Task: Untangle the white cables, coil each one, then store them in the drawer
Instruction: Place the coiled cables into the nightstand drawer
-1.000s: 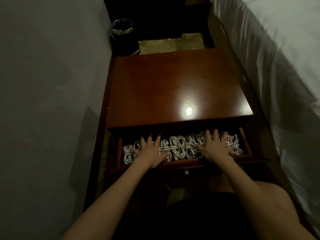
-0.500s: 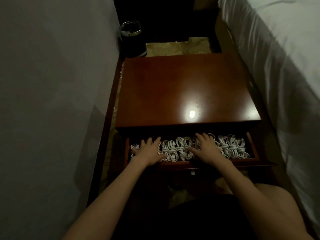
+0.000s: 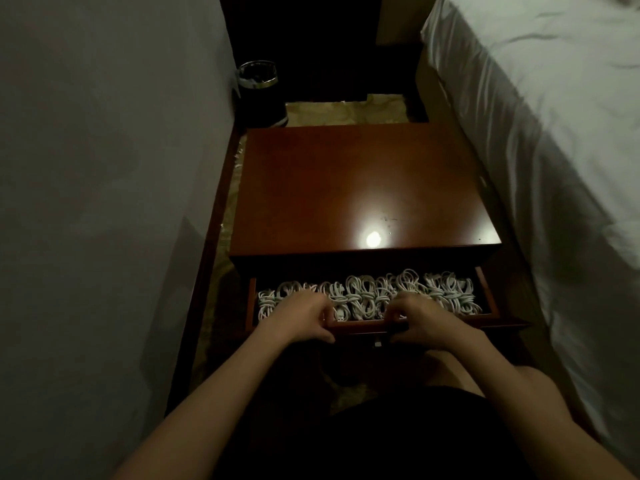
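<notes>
Several coiled white cables [image 3: 367,292] fill the open drawer [image 3: 488,296] of a reddish-brown nightstand [image 3: 363,188]. My left hand [image 3: 301,318] grips the drawer's front edge left of centre, fingers curled over the rim and thumb below. My right hand [image 3: 420,322] grips the same edge right of centre in the same way. A USB plug shows between my hands just inside the rim. The back of the drawer is hidden under the nightstand top.
A grey wall [image 3: 104,202] runs close along the left. A bed with white sheets [image 3: 554,133] lies along the right. A dark bin [image 3: 261,95] stands on the floor behind the nightstand. My knee sits below the drawer.
Both hands have drawn back from lying flat on the cables to the drawer's front edge, and their fingers have curled round it. The drawer shows less of its inside than before.
</notes>
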{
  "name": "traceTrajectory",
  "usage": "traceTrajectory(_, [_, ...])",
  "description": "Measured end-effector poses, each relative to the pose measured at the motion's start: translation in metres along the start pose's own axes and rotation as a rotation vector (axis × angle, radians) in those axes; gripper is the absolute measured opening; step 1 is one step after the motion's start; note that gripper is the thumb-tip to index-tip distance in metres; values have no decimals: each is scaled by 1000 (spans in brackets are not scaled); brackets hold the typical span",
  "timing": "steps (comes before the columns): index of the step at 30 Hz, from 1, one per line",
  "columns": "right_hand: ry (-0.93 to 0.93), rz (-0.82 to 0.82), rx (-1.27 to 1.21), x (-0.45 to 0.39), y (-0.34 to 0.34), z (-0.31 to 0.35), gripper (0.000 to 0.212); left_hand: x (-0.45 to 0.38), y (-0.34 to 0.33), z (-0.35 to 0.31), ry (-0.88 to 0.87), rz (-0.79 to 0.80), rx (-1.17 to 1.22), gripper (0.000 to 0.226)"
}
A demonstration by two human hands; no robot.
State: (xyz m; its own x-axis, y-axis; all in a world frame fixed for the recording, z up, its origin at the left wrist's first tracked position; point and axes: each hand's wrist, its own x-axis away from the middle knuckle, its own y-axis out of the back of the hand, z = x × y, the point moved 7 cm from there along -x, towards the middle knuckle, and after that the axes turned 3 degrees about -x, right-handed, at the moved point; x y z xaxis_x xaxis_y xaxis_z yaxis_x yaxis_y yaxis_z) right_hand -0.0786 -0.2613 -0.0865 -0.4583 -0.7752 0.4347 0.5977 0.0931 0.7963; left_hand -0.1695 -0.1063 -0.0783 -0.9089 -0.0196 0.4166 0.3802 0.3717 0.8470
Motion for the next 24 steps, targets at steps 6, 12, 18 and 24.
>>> traceTrajectory(6, [-86, -195, 130, 8, 9, -8, 28, -3, 4, 7, 52, -68, 27, 26])
traceTrajectory(12, [-163, -298, 130, -8, 24, -12, 23, -16, 22, 15, 83, -237, 19, 19])
traceTrajectory(18, [-192, -331, 55, -38, 42, -15, 26, -35, 40, 22, 64, -358, 28, 13])
traceTrajectory(24, [-163, -386, 26, -52, 50, -18, 28, -41, 38, 36, 82, -406, 259, 15])
